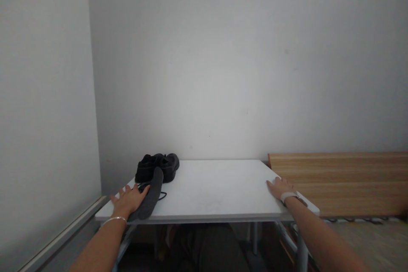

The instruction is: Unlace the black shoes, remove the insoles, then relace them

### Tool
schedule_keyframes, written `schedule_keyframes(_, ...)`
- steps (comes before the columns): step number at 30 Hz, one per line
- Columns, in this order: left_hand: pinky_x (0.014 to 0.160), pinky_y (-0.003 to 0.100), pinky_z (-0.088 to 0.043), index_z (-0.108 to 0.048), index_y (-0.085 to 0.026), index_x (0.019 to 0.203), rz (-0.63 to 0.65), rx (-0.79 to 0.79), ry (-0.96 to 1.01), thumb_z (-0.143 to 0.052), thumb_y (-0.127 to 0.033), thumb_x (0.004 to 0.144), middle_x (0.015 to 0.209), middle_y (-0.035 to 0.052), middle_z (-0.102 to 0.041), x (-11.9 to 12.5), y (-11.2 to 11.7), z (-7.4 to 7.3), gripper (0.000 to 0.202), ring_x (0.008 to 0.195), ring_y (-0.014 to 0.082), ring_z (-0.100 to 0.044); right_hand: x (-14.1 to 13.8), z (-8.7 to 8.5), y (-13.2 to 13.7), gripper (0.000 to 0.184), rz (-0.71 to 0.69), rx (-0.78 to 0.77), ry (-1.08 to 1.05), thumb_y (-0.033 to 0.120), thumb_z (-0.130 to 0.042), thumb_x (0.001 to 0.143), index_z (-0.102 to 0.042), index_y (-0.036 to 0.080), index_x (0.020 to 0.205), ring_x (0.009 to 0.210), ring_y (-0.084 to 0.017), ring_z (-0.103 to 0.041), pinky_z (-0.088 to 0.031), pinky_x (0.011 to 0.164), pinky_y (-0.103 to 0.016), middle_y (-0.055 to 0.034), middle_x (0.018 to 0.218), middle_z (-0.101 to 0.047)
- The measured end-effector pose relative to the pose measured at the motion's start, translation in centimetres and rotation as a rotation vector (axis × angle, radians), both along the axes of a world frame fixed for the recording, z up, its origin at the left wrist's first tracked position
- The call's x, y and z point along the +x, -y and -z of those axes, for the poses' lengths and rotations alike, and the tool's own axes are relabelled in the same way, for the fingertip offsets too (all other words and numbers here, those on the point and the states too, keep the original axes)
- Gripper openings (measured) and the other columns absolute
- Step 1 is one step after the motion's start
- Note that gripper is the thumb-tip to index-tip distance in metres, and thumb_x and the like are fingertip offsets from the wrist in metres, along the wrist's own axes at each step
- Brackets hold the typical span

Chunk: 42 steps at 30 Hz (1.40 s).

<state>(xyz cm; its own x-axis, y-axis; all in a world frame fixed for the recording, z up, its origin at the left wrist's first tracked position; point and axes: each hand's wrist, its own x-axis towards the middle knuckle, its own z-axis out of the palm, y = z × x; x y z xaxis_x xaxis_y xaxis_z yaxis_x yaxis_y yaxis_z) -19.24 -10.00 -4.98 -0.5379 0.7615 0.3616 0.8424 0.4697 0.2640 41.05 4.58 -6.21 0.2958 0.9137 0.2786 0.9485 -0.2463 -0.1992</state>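
Note:
My left hand [127, 200] lies flat with fingers spread on the near left corner of a white table [216, 191], resting against a dark grey rolled cloth-like thing [150, 197] with a thin black cord beside it. A pair of black shoes [157, 166] stands just behind that, at the table's far left. My right hand [280, 188] lies flat and open on the table's right edge; a white band sits on that wrist. Neither hand holds anything.
A plain white wall rises right behind the table, and another wall closes in on the left. A light wooden board or bed frame [344, 182] stands to the right of the table. Metal table legs [301, 255] show below.

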Motion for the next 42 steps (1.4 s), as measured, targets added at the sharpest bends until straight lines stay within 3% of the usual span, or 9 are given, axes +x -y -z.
schedule_keyframes(6,0.103,0.069,-0.022,-0.056,-0.015,0.134,-0.039,-0.085,0.007,-0.032,-0.066,0.085,0.141,0.0244,-0.049,0.5,0.5,-0.6,0.075,0.135,0.0462,-0.035,-0.1,-0.4,0.3,0.053,0.018,-0.018,0.007,0.054,-0.045,0.094,-0.057,0.013,0.125,0.123,-0.030,-0.051,-0.036,0.102,-0.049,-0.0158,0.130,-0.056)
schedule_keyframes(22,0.105,0.069,-0.022,-0.059,-0.019,0.130,-0.054,-0.100,-0.002,-0.027,-0.063,0.087,0.144,0.0191,-0.050,0.8,0.7,-0.8,0.070,0.137,0.0423,-0.036,0.0,-0.4,0.0,0.048,0.006,-0.024,0.018,0.053,-0.049,0.095,-0.057,0.015,0.122,0.121,-0.028,-0.051,-0.037,0.102,-0.050,-0.0121,0.128,-0.057)
schedule_keyframes(24,0.104,0.071,-0.021,-0.055,-0.021,0.134,-0.062,-0.092,0.005,-0.026,-0.063,0.087,0.144,0.0181,-0.050,0.8,0.8,-0.7,0.070,0.137,0.0420,-0.035,0.1,-0.3,-0.1,0.048,0.005,-0.021,0.016,0.053,-0.049,0.094,-0.057,0.015,0.122,0.121,-0.028,-0.052,-0.037,0.102,-0.050,-0.0124,0.128,-0.057)
schedule_keyframes(28,0.103,0.073,-0.019,-0.031,-0.022,0.148,-0.062,-0.003,0.001,-0.027,-0.064,0.087,0.138,0.0208,-0.055,1.0,1.0,-0.6,0.075,0.133,0.0426,-0.042,0.2,-0.1,-0.3,0.051,0.000,-0.007,0.008,0.052,-0.046,0.094,-0.054,0.014,0.127,0.122,-0.031,-0.051,-0.036,0.102,-0.050,-0.0154,0.130,-0.056)
schedule_keyframes(31,0.101,0.074,-0.020,-0.026,-0.022,0.150,-0.049,0.023,-0.006,-0.027,-0.064,0.087,0.135,0.0224,-0.058,1.1,1.1,-0.6,0.076,0.130,0.0432,-0.045,0.2,0.0,-0.4,0.056,-0.001,0.012,-0.001,0.048,-0.043,0.093,-0.048,0.011,0.135,0.124,-0.035,-0.051,-0.037,0.101,-0.049,-0.0210,0.132,-0.055)
schedule_keyframes(33,0.101,0.074,-0.020,-0.027,-0.022,0.150,-0.048,0.007,0.005,-0.027,-0.064,0.087,0.137,0.0226,-0.055,1.1,1.1,-0.6,0.075,0.132,0.0434,-0.043,0.2,0.1,-0.5,0.059,0.000,0.022,-0.006,0.046,-0.043,0.092,-0.044,0.009,0.138,0.123,-0.037,-0.052,-0.038,0.099,-0.050,-0.0232,0.132,-0.054)
schedule_keyframes(36,0.102,0.075,-0.020,-0.044,-0.021,0.142,-0.048,-0.056,0.023,-0.025,-0.064,0.087,0.140,0.0228,-0.052,1.0,1.1,-0.8,0.072,0.134,0.0434,-0.040,0.2,0.0,-0.5,0.061,-0.003,0.029,-0.008,0.045,-0.043,0.091,-0.042,0.008,0.139,0.122,-0.038,-0.053,-0.039,0.098,-0.050,-0.0237,0.130,-0.055)
schedule_keyframes(39,0.102,0.075,-0.020,-0.055,-0.021,0.133,-0.044,-0.088,0.027,-0.024,-0.064,0.087,0.138,0.0224,-0.053,1.0,1.0,-1.0,0.070,0.133,0.0437,-0.040,0.3,0.0,-0.4,0.055,-0.014,0.025,-0.003,0.046,-0.042,0.091,-0.050,0.009,0.131,0.121,-0.038,-0.053,-0.039,0.097,-0.050,-0.0235,0.130,-0.055)
schedule_keyframes(42,0.101,0.074,-0.022,-0.056,-0.021,0.132,-0.040,-0.092,0.025,-0.025,-0.064,0.086,0.138,0.0221,-0.054,0.9,1.0,-1.0,0.070,0.134,0.0434,-0.040,0.2,0.0,-0.3,0.050,-0.025,0.017,0.003,0.046,-0.040,0.091,-0.057,0.011,0.123,0.121,-0.038,-0.053,-0.038,0.098,-0.051,-0.0228,0.128,-0.056)
